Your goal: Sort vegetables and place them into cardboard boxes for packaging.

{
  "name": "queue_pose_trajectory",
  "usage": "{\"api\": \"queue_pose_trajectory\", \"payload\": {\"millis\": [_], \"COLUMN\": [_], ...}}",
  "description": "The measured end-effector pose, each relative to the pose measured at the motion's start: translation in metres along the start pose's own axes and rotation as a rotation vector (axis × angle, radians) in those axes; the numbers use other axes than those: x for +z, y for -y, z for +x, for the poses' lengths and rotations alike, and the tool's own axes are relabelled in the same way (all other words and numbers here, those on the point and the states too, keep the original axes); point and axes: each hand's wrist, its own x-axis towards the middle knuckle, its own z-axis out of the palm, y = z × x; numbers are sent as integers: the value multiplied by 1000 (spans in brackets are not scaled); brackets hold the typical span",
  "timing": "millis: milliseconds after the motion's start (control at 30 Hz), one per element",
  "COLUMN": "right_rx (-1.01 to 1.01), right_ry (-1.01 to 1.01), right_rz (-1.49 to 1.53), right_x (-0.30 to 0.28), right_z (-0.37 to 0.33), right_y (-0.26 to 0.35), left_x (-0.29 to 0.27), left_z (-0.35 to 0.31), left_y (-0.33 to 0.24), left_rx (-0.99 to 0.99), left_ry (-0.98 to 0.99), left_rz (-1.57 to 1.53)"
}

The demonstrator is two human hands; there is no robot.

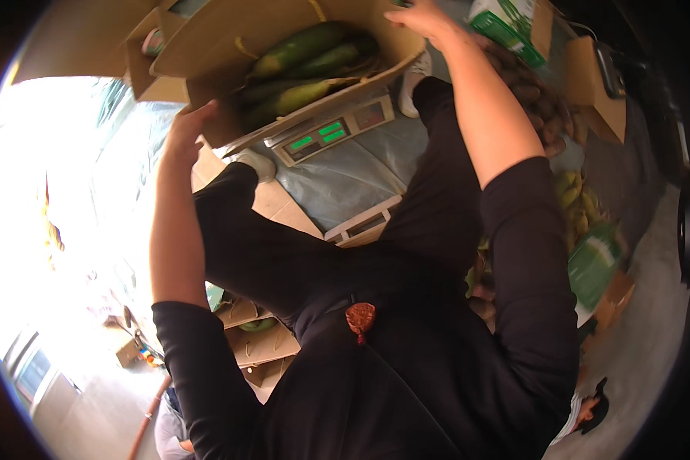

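From my remote end I see a grey floor (pixel 655 337) on the R, glare washing out the L, & a shiny grey plastic sheet (pixel 307 188) b/w the wearer's legs (pixel 437 180). Far R: brown produce (pixel 525 88) in a pile, w/ a green-&-white carton (pixel 506 31) & a small box (pixel 594 92) near it. Another person (pixel 588 414) shows low R.

Cardboard box (pixel 199 46) is above a scale (pixel 310 146) w/ lit green digits, ahead of the wearer; can't tell if it rests there. Its opening faces up twd cam; long axis L–R, R end angled away. Green gourds (pixel 303 52) inside lie approx. the same way. L hand (pixel 184 138): fingers gripping box's near-L corner. R hand (pixel 429 21): fingers gripping its far-R rim.
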Motion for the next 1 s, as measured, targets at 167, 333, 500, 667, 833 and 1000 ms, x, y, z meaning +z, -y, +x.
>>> {"api": "queue_pose_trajectory", "payload": {"millis": [167,333,500,667,833,1000], "right_rx": [10,-56,-157,-180,-199,-215], "right_ry": [52,-17,62,179,382,654], "right_rz": [-55,68,157,202,416,101], "right_x": [1,-4,11,32,115,204], "right_z": [-8,-4,-19,-50,-100,-117], "right_y": [17,28,77,165,244,257], "left_x": [14,9,-37,-113,-215,-294], "left_z": [-3,-7,-21,-38,-86,-104], "left_y": [0,-8,5,18,71,165], "left_rx": [127,123,204,242,263,115], "left_ry": [-111,-157,-195,-243,-244,-409], "left_rz": [-6,-213,-467,-363,-484,-364]}}
